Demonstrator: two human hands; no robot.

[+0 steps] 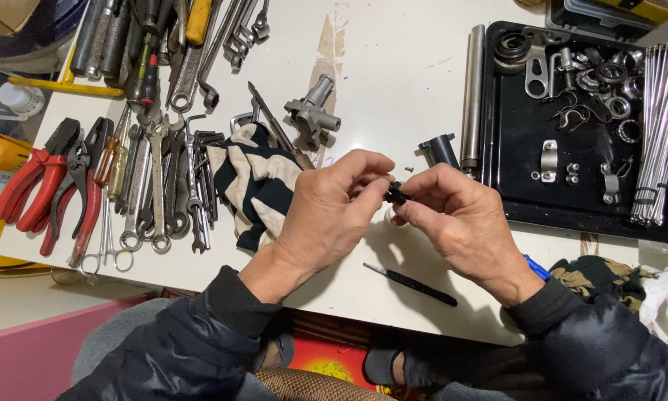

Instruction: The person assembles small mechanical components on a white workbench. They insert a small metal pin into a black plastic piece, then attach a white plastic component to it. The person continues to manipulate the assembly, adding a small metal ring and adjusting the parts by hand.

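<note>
Head view: both hands (pixel 393 204) pinch a small black part (pixel 396 195), mostly hidden by fingertips.

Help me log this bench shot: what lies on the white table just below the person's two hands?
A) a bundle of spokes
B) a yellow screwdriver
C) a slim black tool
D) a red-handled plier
C: a slim black tool lies on the table below the left hand and right hand, which together pinch a small black part.

small black part (pixel 396 195) | dark, stubby, mostly hidden | pinched between both hands' fingers | above white table
</note>
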